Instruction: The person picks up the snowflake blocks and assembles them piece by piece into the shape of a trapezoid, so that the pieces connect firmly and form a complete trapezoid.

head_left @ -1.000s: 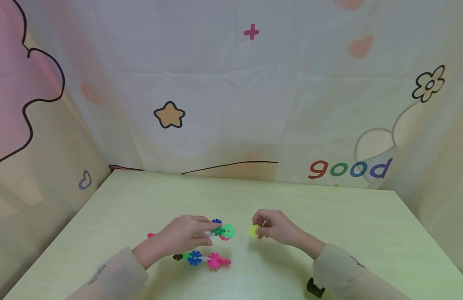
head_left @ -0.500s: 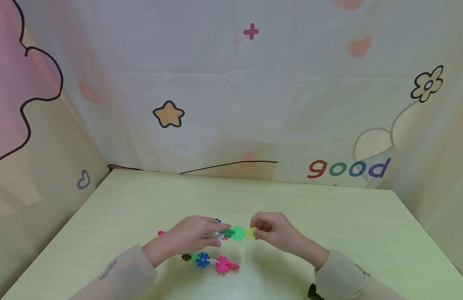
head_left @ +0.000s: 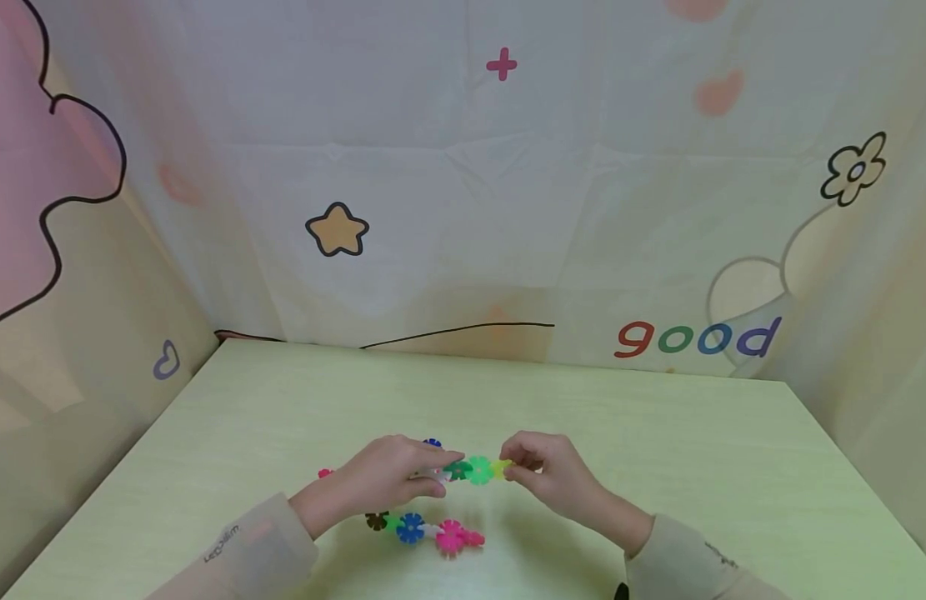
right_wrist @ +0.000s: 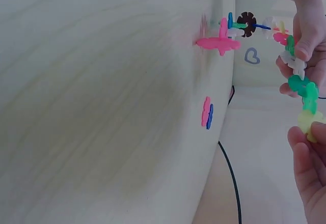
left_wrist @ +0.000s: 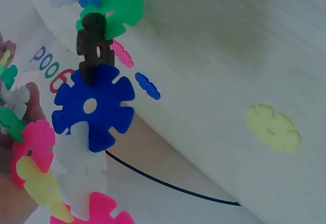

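A long chain of notched snowflake discs runs through my left hand point(head_left: 391, 467), which grips it near a white disc point(right_wrist: 298, 66). Past those fingers come a dark green disc point(head_left: 458, 471) and a light green disc point(head_left: 479, 470). My right hand point(head_left: 556, 467) pinches a yellow disc point(right_wrist: 308, 122), which meets the light green one. Whether it is fully slotted in cannot be told. The chain's other length hangs nearer me, with a brown disc point(left_wrist: 94, 51), blue discs point(left_wrist: 102, 114) and pink discs point(head_left: 451, 537) at its end.
Loose on the table point(head_left: 658, 467) lie a pink disc point(left_wrist: 122, 54), a blue disc point(left_wrist: 147, 85) and a yellow disc point(left_wrist: 275, 130). A printed curtain point(head_left: 432, 183) stands behind the table. A dark object point(head_left: 621, 592) shows at the right sleeve.
My left hand has moved right with the chain, and the right hand's yellow disc has come against the light green disc. Over the last half second the yellow disc has turned slightly.
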Demonstrator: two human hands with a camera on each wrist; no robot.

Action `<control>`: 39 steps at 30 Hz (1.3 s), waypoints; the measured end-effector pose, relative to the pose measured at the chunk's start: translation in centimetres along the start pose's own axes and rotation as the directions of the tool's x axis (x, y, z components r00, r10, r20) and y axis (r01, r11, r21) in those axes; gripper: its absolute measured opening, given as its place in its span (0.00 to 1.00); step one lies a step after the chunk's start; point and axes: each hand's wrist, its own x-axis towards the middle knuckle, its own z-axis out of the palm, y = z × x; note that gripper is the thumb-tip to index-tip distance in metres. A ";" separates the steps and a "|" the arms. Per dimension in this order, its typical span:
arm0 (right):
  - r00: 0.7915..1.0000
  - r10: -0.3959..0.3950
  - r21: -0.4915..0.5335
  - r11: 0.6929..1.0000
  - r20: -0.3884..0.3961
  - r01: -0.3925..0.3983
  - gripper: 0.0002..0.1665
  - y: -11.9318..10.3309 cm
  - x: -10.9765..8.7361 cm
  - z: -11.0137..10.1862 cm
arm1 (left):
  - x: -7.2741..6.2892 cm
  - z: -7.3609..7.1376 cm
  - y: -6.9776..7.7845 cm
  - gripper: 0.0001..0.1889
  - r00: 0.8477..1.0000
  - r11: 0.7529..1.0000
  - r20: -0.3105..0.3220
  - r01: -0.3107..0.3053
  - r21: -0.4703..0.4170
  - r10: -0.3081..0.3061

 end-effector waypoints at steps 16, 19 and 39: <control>0.987 -0.061 0.044 0.997 -0.145 0.068 0.08 -0.2 0.1 1.4 | -0.2 0.1 -0.1 0.23 1.000 0.999 -0.024 -0.009 -0.050 0.008; 0.990 -0.049 0.042 0.998 -0.134 0.055 0.08 -0.3 0.0 1.6 | -0.2 0.2 -0.1 0.23 1.000 0.999 -0.018 -0.013 -0.052 0.012; 0.994 -0.087 0.030 0.996 -0.060 0.089 0.07 -1.4 1.4 -0.1 | 0.9 0.9 1.2 0.26 0.990 0.987 -0.080 0.109 -0.116 -0.119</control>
